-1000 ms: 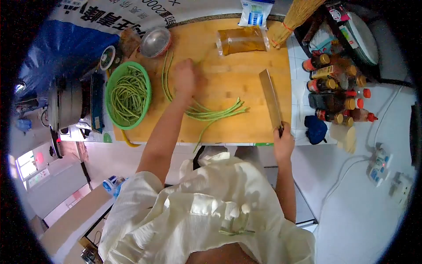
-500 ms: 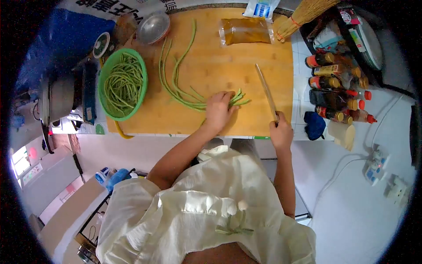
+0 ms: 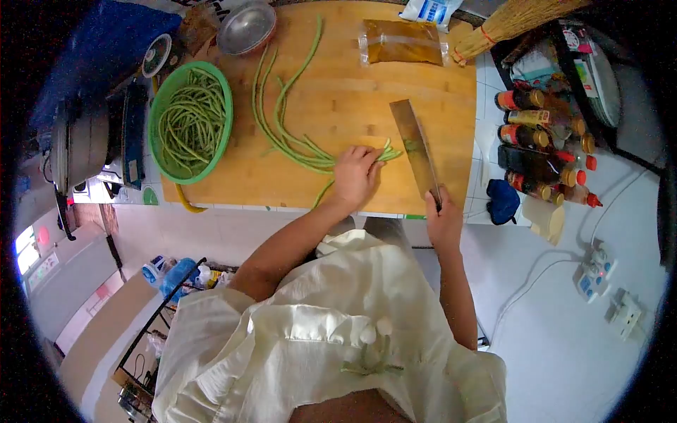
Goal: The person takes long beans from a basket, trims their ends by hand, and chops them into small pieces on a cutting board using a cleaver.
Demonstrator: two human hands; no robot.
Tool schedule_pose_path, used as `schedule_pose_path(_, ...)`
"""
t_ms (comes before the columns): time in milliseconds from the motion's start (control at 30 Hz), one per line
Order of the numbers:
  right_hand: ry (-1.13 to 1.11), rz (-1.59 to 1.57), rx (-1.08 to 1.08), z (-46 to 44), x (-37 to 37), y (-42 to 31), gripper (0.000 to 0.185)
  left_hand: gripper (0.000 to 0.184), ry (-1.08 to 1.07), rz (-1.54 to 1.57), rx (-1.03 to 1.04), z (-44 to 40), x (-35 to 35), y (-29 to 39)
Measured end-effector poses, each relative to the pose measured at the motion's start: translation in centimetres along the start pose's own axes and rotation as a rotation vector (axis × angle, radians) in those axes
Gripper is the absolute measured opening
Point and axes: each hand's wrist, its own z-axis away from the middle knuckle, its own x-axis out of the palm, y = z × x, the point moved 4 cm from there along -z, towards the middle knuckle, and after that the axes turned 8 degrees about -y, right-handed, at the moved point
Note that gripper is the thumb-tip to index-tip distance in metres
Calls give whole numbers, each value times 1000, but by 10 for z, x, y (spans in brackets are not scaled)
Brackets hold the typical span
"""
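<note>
Long green beans [image 3: 264, 125] curve across the wooden board [image 3: 338, 84], their ends bunched near the front edge. My left hand [image 3: 355, 175] is closed around the bunch, with short ends sticking out to its right. In my right hand [image 3: 443, 215] is the handle of a cleaver [image 3: 415, 144], its broad blade angled up and left, just right of the bean ends. A green basket [image 3: 227, 120] full of coiled beans [image 3: 190, 123] sits at the board's left side.
A metal bowl [image 3: 247, 27] stands at the back left. A packet of brown liquid [image 3: 403, 42] and a straw brush [image 3: 508, 28] lie at the back right. Several sauce bottles [image 3: 525, 134] and a blue cloth [image 3: 503, 201] are right of the board.
My left hand moved right and toward me from the middle of the beans and closed on their bunched ends. The cleaver has swung left, closer to them, its flat side now showing.
</note>
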Motion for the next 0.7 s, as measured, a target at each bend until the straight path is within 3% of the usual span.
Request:
schedule_pose_path(67,64,-43,-23,4,-5,-15,23,24,12,2,10,1,0,-1)
schedule_pose_path(167,11,-9,-25,2,-5,-22,21,24,28,-4,33,1,1,-2)
schedule_pose_path(233,-137,116,21,-3,-1,-22,29,24,33,-9,49,-1,0,0)
schedule_pose_path(367,-94,100,6,-8,5,-21,30,23,33,-70,61,-1,0,2)
schedule_pose_path(700,-264,188,74,-16,0,-30,26,27,-33,-89,136,0,-1,5)
